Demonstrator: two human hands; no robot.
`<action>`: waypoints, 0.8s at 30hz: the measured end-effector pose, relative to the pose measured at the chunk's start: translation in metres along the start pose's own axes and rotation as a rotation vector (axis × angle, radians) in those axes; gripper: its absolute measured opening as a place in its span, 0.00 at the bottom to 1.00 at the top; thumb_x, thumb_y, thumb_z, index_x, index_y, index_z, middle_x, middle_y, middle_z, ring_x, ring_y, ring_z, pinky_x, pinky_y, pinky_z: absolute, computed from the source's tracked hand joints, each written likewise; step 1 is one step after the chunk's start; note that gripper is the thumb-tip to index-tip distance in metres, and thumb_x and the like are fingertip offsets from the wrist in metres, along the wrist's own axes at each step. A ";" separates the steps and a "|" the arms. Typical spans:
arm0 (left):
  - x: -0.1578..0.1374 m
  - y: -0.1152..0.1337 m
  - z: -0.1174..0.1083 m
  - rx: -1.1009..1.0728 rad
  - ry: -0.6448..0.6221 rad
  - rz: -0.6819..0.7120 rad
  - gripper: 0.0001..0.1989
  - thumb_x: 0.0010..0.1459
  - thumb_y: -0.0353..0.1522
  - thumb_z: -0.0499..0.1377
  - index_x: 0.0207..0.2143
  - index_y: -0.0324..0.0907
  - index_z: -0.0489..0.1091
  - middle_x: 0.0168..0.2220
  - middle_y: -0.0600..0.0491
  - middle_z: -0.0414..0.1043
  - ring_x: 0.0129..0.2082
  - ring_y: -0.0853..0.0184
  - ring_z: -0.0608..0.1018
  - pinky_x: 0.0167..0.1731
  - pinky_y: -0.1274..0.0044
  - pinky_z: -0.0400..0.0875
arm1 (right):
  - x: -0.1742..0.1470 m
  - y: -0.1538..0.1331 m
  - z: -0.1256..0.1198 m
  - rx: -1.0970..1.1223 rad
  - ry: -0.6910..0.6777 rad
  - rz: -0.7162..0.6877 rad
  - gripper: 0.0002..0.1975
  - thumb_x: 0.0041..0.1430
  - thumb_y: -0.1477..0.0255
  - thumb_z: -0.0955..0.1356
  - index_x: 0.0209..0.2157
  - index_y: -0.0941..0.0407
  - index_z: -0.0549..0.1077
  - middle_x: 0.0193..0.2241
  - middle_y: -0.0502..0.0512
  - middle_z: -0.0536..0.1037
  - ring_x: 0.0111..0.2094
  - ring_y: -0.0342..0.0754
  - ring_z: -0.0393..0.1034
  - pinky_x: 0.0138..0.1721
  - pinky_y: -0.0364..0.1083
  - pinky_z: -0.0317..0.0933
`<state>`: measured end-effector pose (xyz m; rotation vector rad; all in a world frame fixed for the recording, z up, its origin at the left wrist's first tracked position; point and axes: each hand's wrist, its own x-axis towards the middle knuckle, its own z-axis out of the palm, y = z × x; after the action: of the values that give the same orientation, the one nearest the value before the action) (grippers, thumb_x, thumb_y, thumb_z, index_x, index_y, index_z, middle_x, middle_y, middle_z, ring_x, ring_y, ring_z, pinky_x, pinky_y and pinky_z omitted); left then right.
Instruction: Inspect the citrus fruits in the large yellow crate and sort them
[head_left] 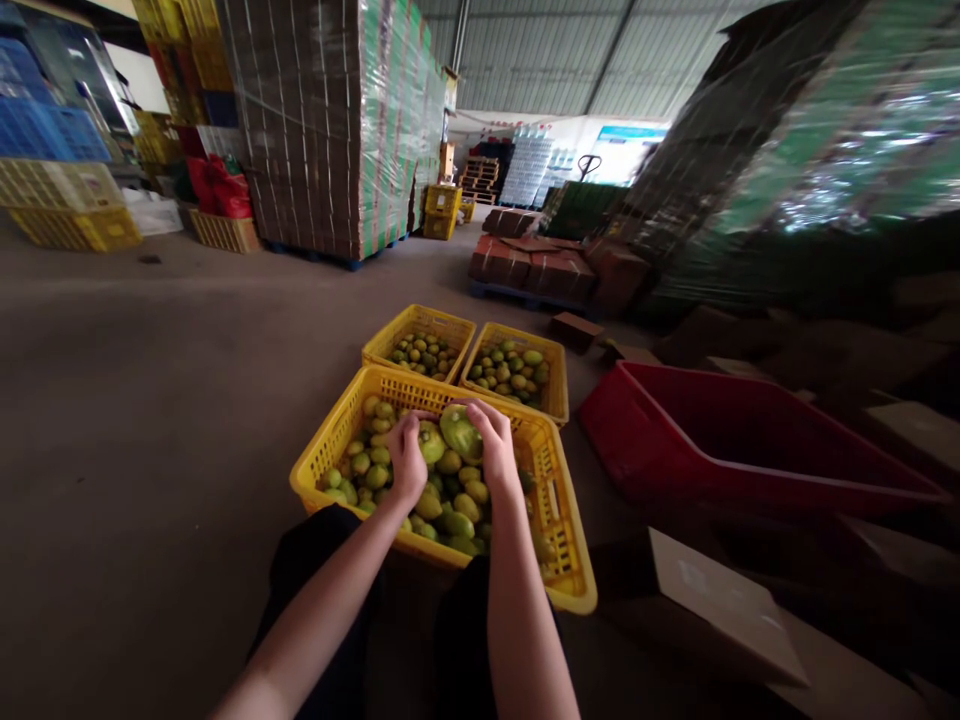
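My left hand [409, 455] curls round a yellow-green, lemon-like fruit [430, 443]. Another fruit of that kind [460, 432], larger and greener, is in the grip of my right hand [495, 440]. The two fruits are side by side over a yellow plastic crate [330, 440] right in front of my knees. Many green and yellow fruits [459, 510] fill the bottom of this crate. Part of the crate's front and some of its fruits are hidden by my forearms and legs.
Two yellow crates [373, 350] [564, 380] of similar fruit adjoin the near crate's far side. A red tub [652, 470] stands right, with cardboard boxes [720, 600] around it. Wrapped pallet stacks [300, 130] rise behind, and flat cartons [532, 270] lie on a pallet.
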<state>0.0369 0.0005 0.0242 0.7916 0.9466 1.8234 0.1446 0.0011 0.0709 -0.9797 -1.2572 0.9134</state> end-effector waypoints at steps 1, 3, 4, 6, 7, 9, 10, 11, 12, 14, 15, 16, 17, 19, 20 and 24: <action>0.000 0.000 -0.001 0.010 -0.009 0.016 0.15 0.60 0.34 0.54 0.22 0.44 0.73 0.26 0.53 0.73 0.32 0.65 0.75 0.37 0.78 0.69 | -0.001 -0.001 0.000 -0.027 -0.020 0.002 0.11 0.50 0.60 0.71 0.27 0.52 0.80 0.29 0.51 0.80 0.36 0.53 0.72 0.43 0.48 0.64; 0.000 0.001 -0.003 0.030 -0.017 0.049 0.15 0.60 0.34 0.53 0.22 0.44 0.74 0.26 0.53 0.74 0.32 0.65 0.75 0.37 0.77 0.69 | -0.003 -0.003 0.000 -0.077 -0.043 -0.005 0.10 0.48 0.62 0.72 0.29 0.52 0.81 0.29 0.50 0.80 0.35 0.52 0.72 0.41 0.48 0.64; 0.000 0.001 -0.004 0.038 -0.016 0.058 0.15 0.60 0.34 0.53 0.22 0.45 0.74 0.26 0.53 0.75 0.32 0.64 0.76 0.37 0.77 0.70 | -0.004 -0.004 0.000 -0.095 -0.048 -0.011 0.09 0.47 0.63 0.73 0.29 0.52 0.81 0.28 0.50 0.80 0.34 0.52 0.71 0.41 0.48 0.64; 0.000 0.002 -0.005 0.049 -0.014 0.043 0.15 0.60 0.35 0.54 0.22 0.45 0.74 0.27 0.53 0.75 0.34 0.63 0.76 0.38 0.77 0.70 | -0.005 -0.006 0.000 -0.116 -0.052 -0.018 0.09 0.46 0.64 0.72 0.30 0.52 0.80 0.28 0.49 0.80 0.34 0.51 0.71 0.40 0.47 0.64; 0.000 0.002 -0.005 0.050 -0.009 0.022 0.14 0.59 0.35 0.55 0.22 0.45 0.74 0.28 0.52 0.75 0.35 0.62 0.76 0.39 0.76 0.70 | -0.005 -0.007 -0.001 -0.122 -0.052 -0.016 0.08 0.46 0.64 0.72 0.29 0.52 0.80 0.28 0.49 0.80 0.34 0.51 0.71 0.40 0.47 0.64; 0.000 0.002 -0.005 0.035 0.000 -0.026 0.13 0.58 0.34 0.56 0.22 0.45 0.73 0.30 0.52 0.76 0.38 0.61 0.77 0.41 0.76 0.70 | -0.005 -0.007 -0.001 -0.131 -0.043 -0.012 0.08 0.46 0.64 0.72 0.28 0.53 0.80 0.27 0.49 0.79 0.33 0.51 0.70 0.39 0.47 0.64; 0.000 0.002 -0.005 0.021 0.004 -0.043 0.13 0.58 0.34 0.56 0.22 0.45 0.73 0.30 0.52 0.76 0.40 0.61 0.77 0.41 0.76 0.70 | -0.005 -0.007 -0.001 -0.138 -0.034 -0.013 0.08 0.46 0.64 0.72 0.27 0.53 0.79 0.27 0.49 0.79 0.33 0.51 0.70 0.39 0.47 0.65; 0.000 0.001 -0.006 0.005 0.006 -0.054 0.12 0.58 0.33 0.57 0.22 0.45 0.73 0.30 0.52 0.76 0.40 0.61 0.77 0.41 0.76 0.71 | -0.006 -0.007 0.000 -0.148 -0.018 -0.017 0.08 0.45 0.64 0.72 0.27 0.53 0.79 0.26 0.49 0.79 0.32 0.51 0.70 0.38 0.47 0.65; 0.000 0.001 -0.006 -0.011 0.006 -0.059 0.12 0.57 0.33 0.57 0.22 0.45 0.73 0.30 0.52 0.76 0.41 0.61 0.77 0.41 0.77 0.71 | -0.006 -0.007 0.001 -0.161 0.001 -0.023 0.08 0.45 0.64 0.72 0.27 0.53 0.79 0.26 0.49 0.78 0.32 0.51 0.70 0.37 0.47 0.65; 0.001 0.000 -0.006 -0.039 -0.007 -0.055 0.11 0.57 0.34 0.58 0.22 0.46 0.73 0.30 0.52 0.76 0.41 0.62 0.77 0.41 0.76 0.71 | -0.007 -0.006 0.004 -0.190 0.051 -0.033 0.09 0.44 0.64 0.72 0.26 0.54 0.79 0.24 0.49 0.77 0.30 0.50 0.70 0.36 0.46 0.65; 0.002 0.000 -0.006 -0.048 -0.012 -0.045 0.11 0.57 0.35 0.58 0.22 0.46 0.73 0.30 0.53 0.76 0.40 0.62 0.77 0.41 0.76 0.71 | -0.008 -0.005 0.006 -0.199 0.078 -0.035 0.09 0.44 0.64 0.72 0.27 0.54 0.79 0.24 0.49 0.77 0.30 0.50 0.70 0.35 0.46 0.65; 0.002 0.000 -0.006 -0.051 -0.016 -0.029 0.11 0.57 0.35 0.58 0.22 0.46 0.73 0.29 0.53 0.76 0.39 0.62 0.77 0.40 0.76 0.72 | -0.008 -0.005 0.008 -0.203 0.104 -0.034 0.09 0.44 0.64 0.72 0.27 0.54 0.79 0.23 0.49 0.77 0.30 0.49 0.70 0.35 0.46 0.65; 0.003 -0.001 -0.006 -0.046 -0.017 -0.010 0.12 0.57 0.35 0.57 0.22 0.46 0.73 0.29 0.53 0.76 0.39 0.63 0.77 0.40 0.76 0.72 | -0.009 -0.004 0.010 -0.203 0.128 -0.029 0.09 0.44 0.64 0.73 0.27 0.55 0.79 0.23 0.49 0.77 0.30 0.49 0.70 0.34 0.46 0.65; 0.003 -0.001 -0.005 -0.018 -0.012 0.021 0.13 0.58 0.35 0.56 0.22 0.45 0.73 0.29 0.53 0.76 0.37 0.64 0.77 0.40 0.77 0.71 | -0.009 -0.002 0.012 -0.193 0.162 -0.010 0.10 0.44 0.64 0.73 0.26 0.55 0.80 0.23 0.50 0.78 0.30 0.50 0.71 0.34 0.46 0.66; 0.003 -0.002 -0.004 -0.003 -0.002 0.021 0.14 0.58 0.35 0.55 0.22 0.45 0.73 0.29 0.53 0.76 0.36 0.65 0.77 0.41 0.77 0.71 | -0.008 -0.001 0.012 -0.186 0.174 0.006 0.10 0.44 0.63 0.73 0.26 0.56 0.80 0.23 0.50 0.78 0.30 0.50 0.71 0.34 0.46 0.66; 0.005 -0.007 -0.002 -0.013 0.075 -0.076 0.15 0.58 0.36 0.53 0.23 0.44 0.73 0.27 0.53 0.74 0.36 0.64 0.77 0.40 0.77 0.72 | -0.005 0.004 0.013 -0.129 0.196 0.074 0.14 0.44 0.60 0.73 0.26 0.57 0.80 0.23 0.50 0.78 0.29 0.49 0.72 0.34 0.46 0.66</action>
<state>0.0362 0.0069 0.0183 0.6747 0.9990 1.8013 0.1309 -0.0010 0.0658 -1.1951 -1.1293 0.7798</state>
